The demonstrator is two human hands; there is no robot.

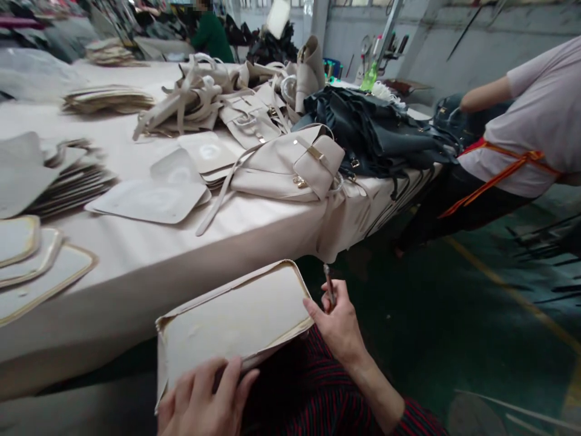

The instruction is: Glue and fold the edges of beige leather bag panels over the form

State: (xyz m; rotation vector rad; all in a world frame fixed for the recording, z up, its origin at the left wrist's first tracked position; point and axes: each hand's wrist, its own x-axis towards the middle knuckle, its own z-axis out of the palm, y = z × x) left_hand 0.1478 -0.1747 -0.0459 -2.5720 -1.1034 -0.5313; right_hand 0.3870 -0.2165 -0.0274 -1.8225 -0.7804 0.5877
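A stiff, cream panel (236, 318) with rounded corners and a turned-up, glue-yellowed rim rests on the worker's lap just in front of the cloth-covered table (181, 254). The left hand (200, 399) clasps its near edge, fingers spread flat on the smooth face. The right hand (340, 324) pinches a thin metal tool (328, 283) upright, one fingertip touching the panel's far corner. On the table lie flat cut pieces (149, 200), a soft cream handbag (290, 166) and a heap of dark bags (376, 127). At the table's far end a co-worker (535, 121) leans in.
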